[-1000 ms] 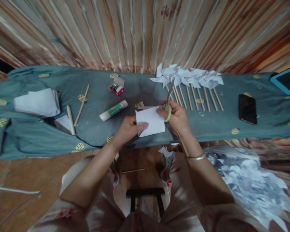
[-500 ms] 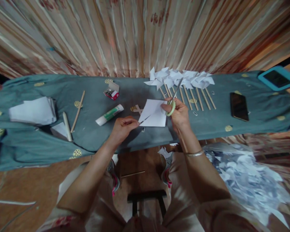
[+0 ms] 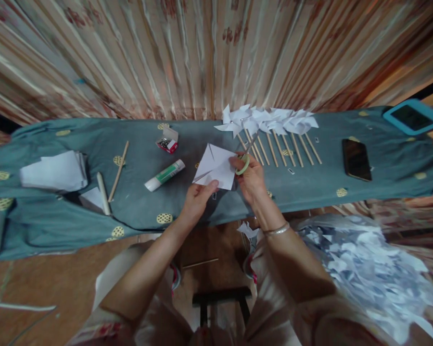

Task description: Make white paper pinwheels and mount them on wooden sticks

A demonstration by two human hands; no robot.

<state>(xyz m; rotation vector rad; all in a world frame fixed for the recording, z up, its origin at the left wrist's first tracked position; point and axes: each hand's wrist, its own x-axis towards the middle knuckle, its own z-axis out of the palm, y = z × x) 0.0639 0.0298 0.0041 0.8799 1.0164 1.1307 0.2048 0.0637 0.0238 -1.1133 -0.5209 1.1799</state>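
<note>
A white square of paper (image 3: 217, 166) is held above the cloth-covered table, with slits running in from its top and left corners. My left hand (image 3: 197, 201) pinches its lower edge, thumb on top. My right hand (image 3: 251, 177) is closed around scissors (image 3: 242, 165) with pale green handles, and its thumb and fingers also touch the paper's right edge. The blades point up and away, off the sheet, toward a row of paper pinwheels (image 3: 263, 120) on wooden sticks. To the left of the paper lies a green and white glue stick (image 3: 165, 175).
A small red box of pins (image 3: 168, 140) stands open on the table (image 3: 140, 202). Farther left are a stick (image 3: 118, 170), a white rod (image 3: 103, 193) and a paper stack (image 3: 54, 170). A phone (image 3: 357, 159) lies right; a bag of white paper pieces (image 3: 371, 269) sits below.
The paper has turned and shifted left. My left hand has moved right, from the slit to the lower edge. My right hand has come left and lower with the scissors.
</note>
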